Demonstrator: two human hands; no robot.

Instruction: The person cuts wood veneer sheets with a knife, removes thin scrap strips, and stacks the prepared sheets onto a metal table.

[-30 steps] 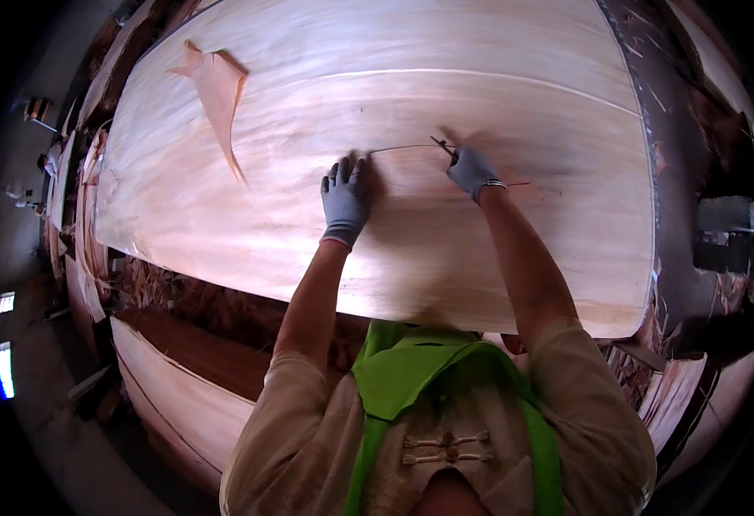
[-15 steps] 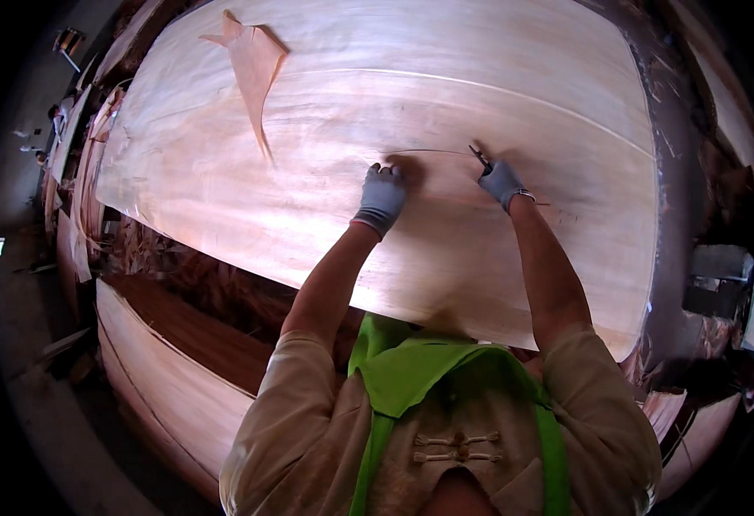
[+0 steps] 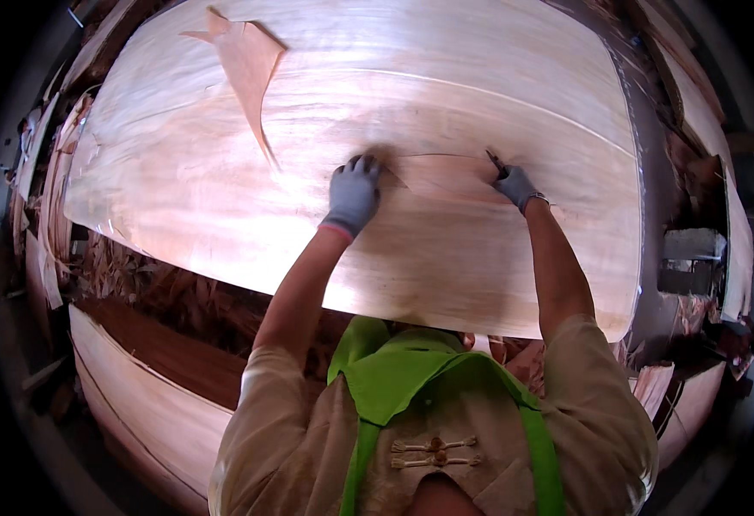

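Where the view begins, nearest the wearer, a bright green apron (image 3: 403,374) covers part of a beige shirt (image 3: 291,439). Beyond it lies a broad, pale sheet of wood veneer (image 3: 446,275), the workpiece, spread beneath both hands. The left hand (image 3: 355,191), in a grey dark-tipped glove, rests palm down near the left end of a darker, pinkish lens-shaped patch (image 3: 454,176); whether its fingertips grip anything cannot be told. The right hand (image 3: 517,183), similarly gloved, is closed around a small dark hand tool (image 3: 496,161) at the patch's right end. The step in hand appears to be cutting around this patch; the next move would call for a steady sheet and a controlled tool tip. Farther off, a pointed tan veneer scrap (image 3: 248,64) lies on the sheet.
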